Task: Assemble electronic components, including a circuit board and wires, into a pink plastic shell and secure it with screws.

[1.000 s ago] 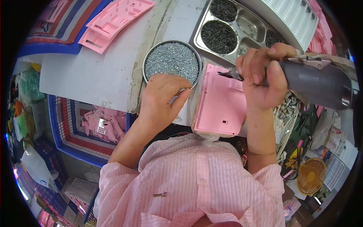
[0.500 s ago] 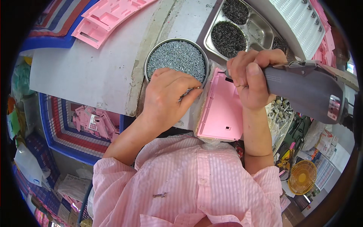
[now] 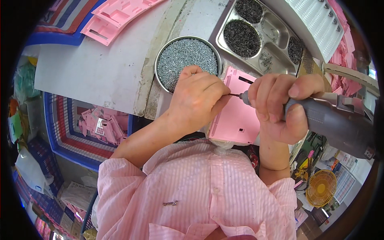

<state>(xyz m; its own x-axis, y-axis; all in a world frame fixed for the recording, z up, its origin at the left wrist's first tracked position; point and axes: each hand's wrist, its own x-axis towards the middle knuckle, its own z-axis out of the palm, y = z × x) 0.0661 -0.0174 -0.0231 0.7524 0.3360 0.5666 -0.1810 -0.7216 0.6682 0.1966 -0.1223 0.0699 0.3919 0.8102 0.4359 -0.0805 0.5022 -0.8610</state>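
Note:
My right hand (image 3: 280, 106) is wrapped round a grey electric screwdriver (image 3: 334, 124), which lies sideways with its thin bit pointing left. The bit's tip meets the pinched fingertips of my left hand (image 3: 200, 100). Fingers hide what sits at the tip; the earlier picture shows small screws in that curled hand. Below both hands lies a pink plastic panel (image 3: 236, 120) with rectangular cut-outs, on a pad wrapped in clear film. Just beyond my left hand is a round metal bowl (image 3: 156, 72) full of silvery screws (image 3: 188, 54).
A compartmented metal tray (image 3: 276, 60) holds dark screws and springs-like bits at the far right. Curved pink parts (image 3: 120, 18) lie far left by a blue-rimmed basket. Another basket (image 3: 60, 140) with pink pieces stands at left. A yellow round basket (image 3: 321, 188) is at lower right.
My left hand has moved right, from over the bowl's near edge to the screwdriver bit. The screwdriver has come down and nearer, its bit drawn off the panel's far edge to my left fingertips.

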